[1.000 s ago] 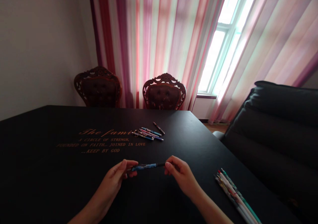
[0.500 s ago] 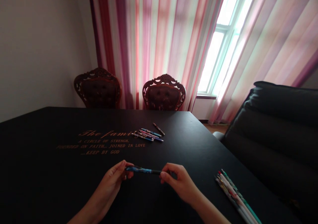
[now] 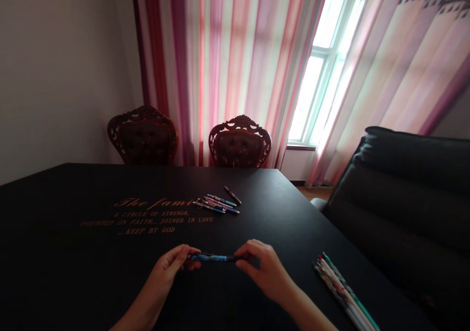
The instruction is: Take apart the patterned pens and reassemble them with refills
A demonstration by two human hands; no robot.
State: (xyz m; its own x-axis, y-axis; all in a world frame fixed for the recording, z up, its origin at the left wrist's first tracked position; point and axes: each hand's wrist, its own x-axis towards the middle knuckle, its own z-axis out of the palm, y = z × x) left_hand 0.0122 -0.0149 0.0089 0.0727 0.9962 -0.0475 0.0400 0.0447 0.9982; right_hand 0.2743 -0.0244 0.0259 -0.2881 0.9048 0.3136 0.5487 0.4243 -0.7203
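Blue-barrelled pen [image 3: 210, 258] held crosswise, one end per hand

Key relation: pen's long axis runs L–R across the person's front, approx. level & roughly parallel to near side of view, bridging the gap btwn the L hand [image 3: 173, 263] & R hand [image 3: 267, 267]. Neither hand is nearer; both are on it, at opp. ends. From L hand the pen lies to the right; from R hand, to the left. My read: that shared line is what counts, as any push, pull or twist along it passes straight from one hand to the other.

L hand: thumb & fingers closed round the blue end, lower fingers loosely curled beneath; the very tip is hidden, so can't tell its shape. R hand: thumb & index pinched on the black end, other fingers curled, back of hand up; tip covered there too. Blue patterned mid-section shows bare btwn them.

Pen looks to be held above the black table [image 3: 91, 267], though exact clearance n/a from this angle. Beyond it, further out: pile of pens [image 3: 217, 204], overlapping, by the right end of the gold lettering [image 3: 150, 214], w/ a lone dark pen [image 3: 232, 195] just behind. Off to the right, past R forearm: bunch of pens [image 3: 345, 292], green, white & grey, lying side by side, slanting away from the person, well apart from both hands.
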